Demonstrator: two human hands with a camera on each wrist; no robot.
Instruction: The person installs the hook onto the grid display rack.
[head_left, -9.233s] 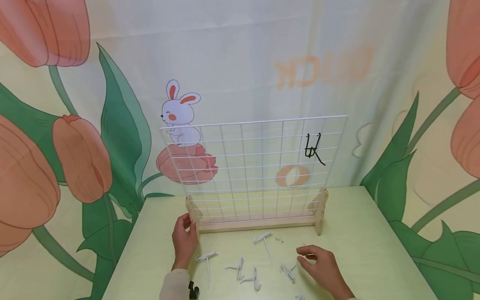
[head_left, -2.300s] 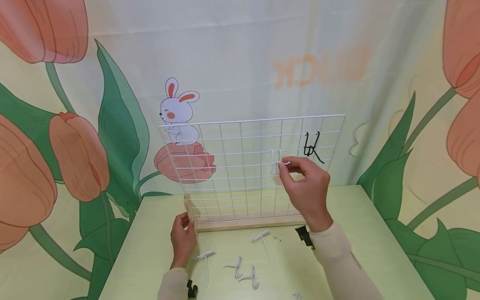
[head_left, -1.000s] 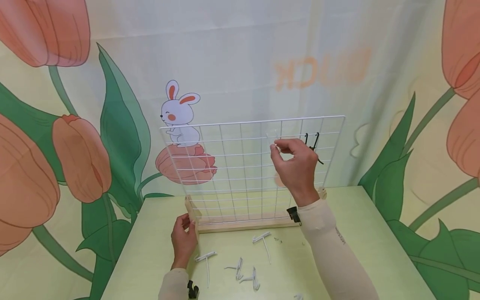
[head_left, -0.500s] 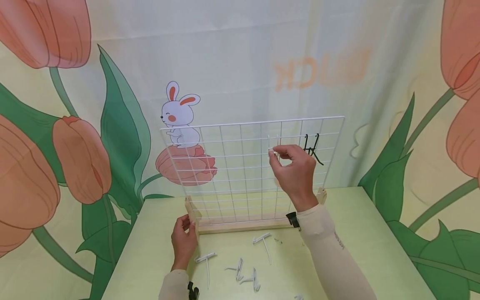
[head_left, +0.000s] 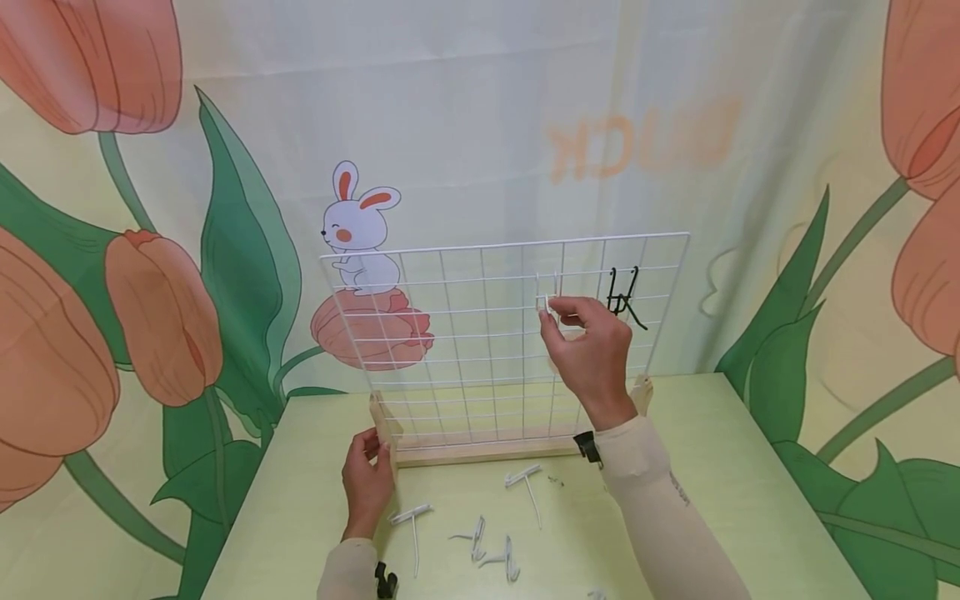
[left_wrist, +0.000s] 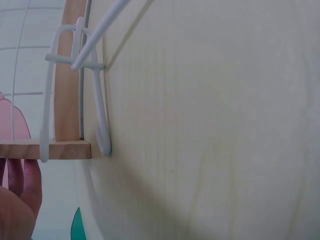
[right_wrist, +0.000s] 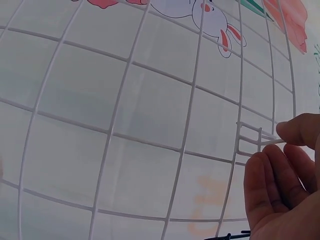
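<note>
A white wire grid rack (head_left: 465,335) stands upright in wooden feet. Between thumb and fingers, my right hand (head_left: 592,350) pinches the arm of a white wire hook (right_wrist: 260,136). The hook's two upper prongs reach the second wire from the top, right of the middle. Part of the hook is hidden behind my fingers. My left hand (head_left: 367,475) holds the rack by its left wooden foot (left_wrist: 70,149), fingertips against the outer face. A black hook (head_left: 624,300) hangs on the grid to the right of my right hand.
Several white hooks lie on the pale table before the rack, among them a long one (head_left: 412,517), another long one (head_left: 528,483) and a shorter one (head_left: 474,540). Tiny bits (head_left: 556,481) lie nearby. A printed curtain (head_left: 480,125) hangs behind.
My right hand has taken a white hook from the table to the grid, then raised it and lowered it slightly onto the upper wire. My left hand has stayed at the rack's foot.
</note>
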